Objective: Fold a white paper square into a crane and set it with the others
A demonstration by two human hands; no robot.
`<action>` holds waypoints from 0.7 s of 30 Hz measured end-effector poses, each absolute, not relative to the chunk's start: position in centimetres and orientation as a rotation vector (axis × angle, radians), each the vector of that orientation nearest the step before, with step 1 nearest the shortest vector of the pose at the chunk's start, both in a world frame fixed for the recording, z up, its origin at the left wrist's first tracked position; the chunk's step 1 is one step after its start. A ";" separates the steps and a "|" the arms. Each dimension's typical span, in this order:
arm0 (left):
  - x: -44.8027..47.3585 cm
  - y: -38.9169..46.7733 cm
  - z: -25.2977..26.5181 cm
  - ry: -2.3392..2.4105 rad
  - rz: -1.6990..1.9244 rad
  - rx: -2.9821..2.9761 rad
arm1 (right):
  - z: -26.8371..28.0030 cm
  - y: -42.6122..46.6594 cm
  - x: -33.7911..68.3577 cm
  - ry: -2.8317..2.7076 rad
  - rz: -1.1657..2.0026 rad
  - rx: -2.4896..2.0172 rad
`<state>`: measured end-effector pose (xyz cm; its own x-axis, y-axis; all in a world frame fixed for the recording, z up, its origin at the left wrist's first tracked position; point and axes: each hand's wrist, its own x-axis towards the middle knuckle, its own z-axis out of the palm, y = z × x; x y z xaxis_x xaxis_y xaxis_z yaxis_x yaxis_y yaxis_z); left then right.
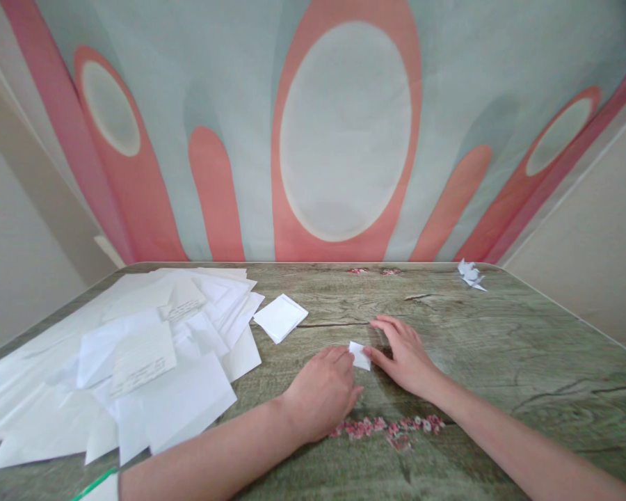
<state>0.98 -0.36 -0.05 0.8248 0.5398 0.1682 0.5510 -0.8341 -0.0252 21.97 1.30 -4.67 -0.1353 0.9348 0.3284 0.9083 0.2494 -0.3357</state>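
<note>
A small folded piece of white paper [360, 355] lies on the wooden-patterned table between my hands. My left hand [327, 383] is closed at its left edge, the curled fingers covering that side of the paper. From the right, my right hand [404, 353] reaches in with its thumb touching the paper's edge. Its other fingers are stretched out and apart, above the tabletop. How far the paper extends under my left fingers is hidden.
A big loose pile of white paper sheets [198, 396], some with writing, covers the table's left side. Beside it lies a square stack of white paper [280, 318]. Crumpled or folded white paper [470, 275] sits at the far right, near the patterned backdrop [250, 139].
</note>
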 end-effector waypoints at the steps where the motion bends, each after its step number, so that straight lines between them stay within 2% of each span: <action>1: 1.0 -0.3 0.1 -0.882 -0.235 -2.937 | -4.6 1.2 21.9 -2.055 0.078 -1.673; 21: 0.8 -0.3 0.5 -0.961 -0.336 -2.977 | -2.9 -0.1 20.5 -2.065 0.157 -1.471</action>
<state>0.76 -0.33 0.47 0.7908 0.5782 0.2005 0.5772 -0.8136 0.0698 20.46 -0.14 -2.91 -0.2129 0.8938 0.3947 0.8239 0.3813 -0.4192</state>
